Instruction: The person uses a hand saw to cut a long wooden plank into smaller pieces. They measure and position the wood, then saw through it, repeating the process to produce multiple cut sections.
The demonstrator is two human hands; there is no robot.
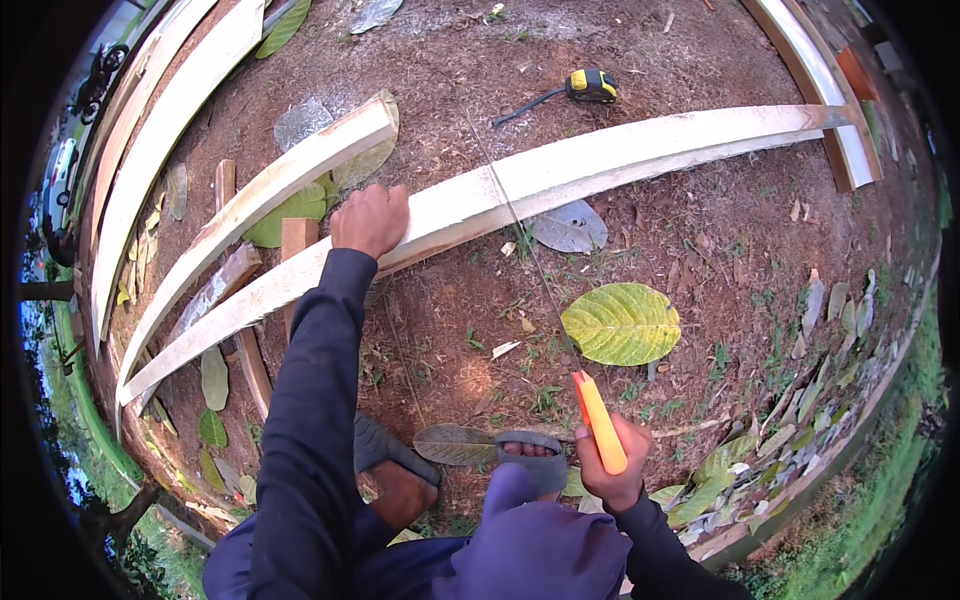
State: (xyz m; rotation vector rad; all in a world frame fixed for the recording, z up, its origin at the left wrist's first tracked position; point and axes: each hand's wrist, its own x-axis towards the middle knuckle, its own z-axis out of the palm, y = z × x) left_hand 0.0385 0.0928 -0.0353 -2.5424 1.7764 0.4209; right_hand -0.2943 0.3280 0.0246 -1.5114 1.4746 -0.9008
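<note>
Slants slim handsaw with orange handle (603,432) across pale squared timber beam (455,207), likely to set blade crosswise; grips handle in closed right hand (630,478). Leans curled left hand (370,220) over beam, fingertips hidden, likely to steady it. Noted beneath, likely as supports: brown wooden block (298,235) at left, white-faced timber rail (803,52) at far right. Noted beyond: black-and-yellow tape measure (592,86), partly drawn out.

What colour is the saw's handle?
The saw's handle is orange, redder near the blade; the head view shows it best.
</note>
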